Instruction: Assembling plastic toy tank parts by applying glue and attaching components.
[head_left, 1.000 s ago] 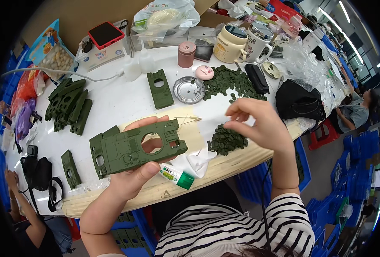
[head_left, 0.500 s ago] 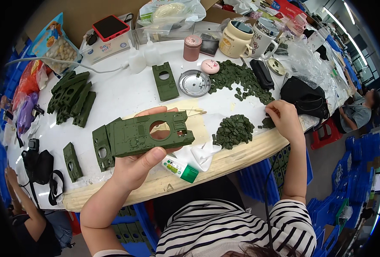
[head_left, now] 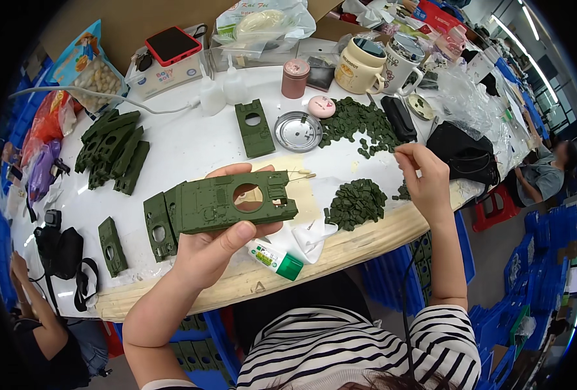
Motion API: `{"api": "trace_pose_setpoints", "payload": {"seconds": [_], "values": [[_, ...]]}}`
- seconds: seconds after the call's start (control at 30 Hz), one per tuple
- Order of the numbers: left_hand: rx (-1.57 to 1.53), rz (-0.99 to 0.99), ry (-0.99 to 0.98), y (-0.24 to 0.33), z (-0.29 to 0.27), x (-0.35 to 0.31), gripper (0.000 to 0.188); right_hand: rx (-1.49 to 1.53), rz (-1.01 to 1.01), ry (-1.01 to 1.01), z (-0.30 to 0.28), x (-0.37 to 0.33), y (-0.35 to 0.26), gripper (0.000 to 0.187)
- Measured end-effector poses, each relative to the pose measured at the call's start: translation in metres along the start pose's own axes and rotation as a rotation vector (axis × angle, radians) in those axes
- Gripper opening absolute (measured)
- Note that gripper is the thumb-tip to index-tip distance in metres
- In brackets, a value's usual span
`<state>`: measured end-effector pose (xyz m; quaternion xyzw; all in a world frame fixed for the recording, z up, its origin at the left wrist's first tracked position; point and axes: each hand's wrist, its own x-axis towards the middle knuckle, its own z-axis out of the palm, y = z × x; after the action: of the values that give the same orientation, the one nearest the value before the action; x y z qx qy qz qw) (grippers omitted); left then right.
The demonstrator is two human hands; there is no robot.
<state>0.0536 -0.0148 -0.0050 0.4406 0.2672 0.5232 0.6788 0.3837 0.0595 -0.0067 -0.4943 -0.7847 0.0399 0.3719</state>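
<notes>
My left hand (head_left: pixel 204 260) is wrapped round a dark green plastic tank hull (head_left: pixel 210 205) with a large round hole, held flat above the table. Thumb on the near edge, fingers behind on the far side. My right hand (head_left: pixel 426 179) hovers at the right, thumb and forefinger pinched together; whatever sits between the tips is too small to make out. Close to its fingertips lies a spread of small green pieces (head_left: pixel 357 123). A second heap of small green pieces (head_left: pixel 357 205) lies to its left. Another green hull (head_left: pixel 158 224) rests partly behind the held one.
Stacked green hulls (head_left: pixel 113 149) lie at the left, with a single hull (head_left: pixel 255 130) farther back. A round metal dish (head_left: pixel 298 131), a glue bottle with a green cap (head_left: pixel 275 258), a black pouch (head_left: pixel 457 153) and mugs (head_left: pixel 360 65) surround the work area.
My right hand has risen slightly and shifted away from the table's front edge, its fingertips now beside the far spread of pieces. My left hand keeps its hold on the tank hull.
</notes>
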Motion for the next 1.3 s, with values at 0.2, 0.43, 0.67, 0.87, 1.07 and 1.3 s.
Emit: {"api": "trace_pose_setpoints", "payload": {"seconds": [0.2, 0.43, 0.67, 0.87, 1.07, 1.3], "values": [[-0.040, 0.036, 0.092, 0.012, -0.004, 0.005, 0.065, 0.120, -0.411, -0.093, 0.021, 0.044, -0.078, 0.017], [-0.040, 0.071, 0.171, 0.016, -0.011, 0.007, 0.063, 0.567, -0.414, -0.103, 0.054, 0.070, -0.112, 0.018], [-0.051, -0.006, 0.119, 0.014, -0.011, 0.008, 0.059, 0.772, -0.074, -0.277, 0.049, 0.053, -0.108, 0.011], [0.026, -0.008, 0.093, 0.012, -0.010, 0.009, 0.059, 0.837, -0.050, -0.362, 0.047, 0.049, -0.103, 0.009], [0.031, -0.011, 0.084, 0.013, -0.009, 0.011, 0.058, 0.955, 0.036, -0.480, 0.047, 0.049, -0.103, 0.008], [0.073, -0.033, 0.087, 0.013, -0.008, 0.009, 0.059, 0.822, -0.129, -0.434, 0.052, 0.050, -0.104, 0.008]]}}
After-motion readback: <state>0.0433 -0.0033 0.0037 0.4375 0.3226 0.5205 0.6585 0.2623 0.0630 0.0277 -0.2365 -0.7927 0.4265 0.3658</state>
